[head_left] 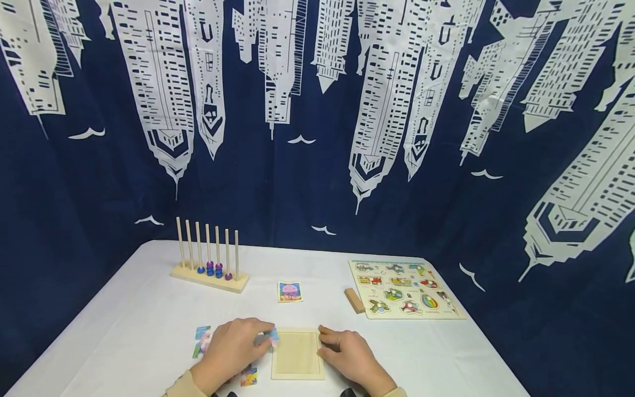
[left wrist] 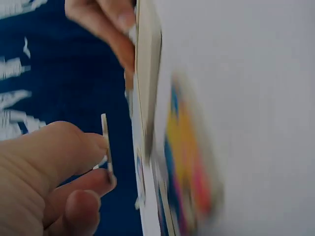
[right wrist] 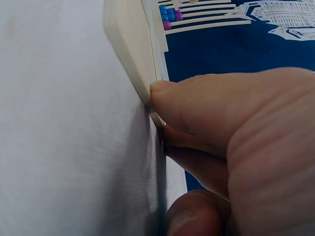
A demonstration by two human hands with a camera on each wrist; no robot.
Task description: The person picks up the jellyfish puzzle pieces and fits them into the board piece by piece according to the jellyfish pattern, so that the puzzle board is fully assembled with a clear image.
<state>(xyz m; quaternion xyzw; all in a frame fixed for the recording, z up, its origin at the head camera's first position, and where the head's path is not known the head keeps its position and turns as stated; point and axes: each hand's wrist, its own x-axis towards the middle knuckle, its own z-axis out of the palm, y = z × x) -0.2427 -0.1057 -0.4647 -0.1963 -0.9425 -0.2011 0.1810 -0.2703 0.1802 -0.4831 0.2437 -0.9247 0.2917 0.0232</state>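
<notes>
My left hand (head_left: pixel 233 344) pinches a small, thin puzzle piece (head_left: pixel 274 335), light blue and pink, between thumb and fingers. In the left wrist view the piece (left wrist: pixel 107 145) shows edge-on, held up off the table. It overlaps the left rim of a square wooden puzzle tray (head_left: pixel 297 355) in the head view. The tray lies flat with bare wood inside. My right hand (head_left: pixel 351 353) grips the tray's right edge, thumb at the side and fingers at the far corner. Loose puzzle pieces (head_left: pixel 249 376) lie beside and partly beneath my left hand; another piece (head_left: pixel 202 337) lies to its left.
Beyond the tray lies a square picture card (head_left: pixel 289 292) with a pink octopus-like figure. A wooden bead counter (head_left: pixel 210 280) with upright rods stands at the back left. At the right are a wooden block (head_left: pixel 354 301) and a knobbed picture board (head_left: pixel 397 315).
</notes>
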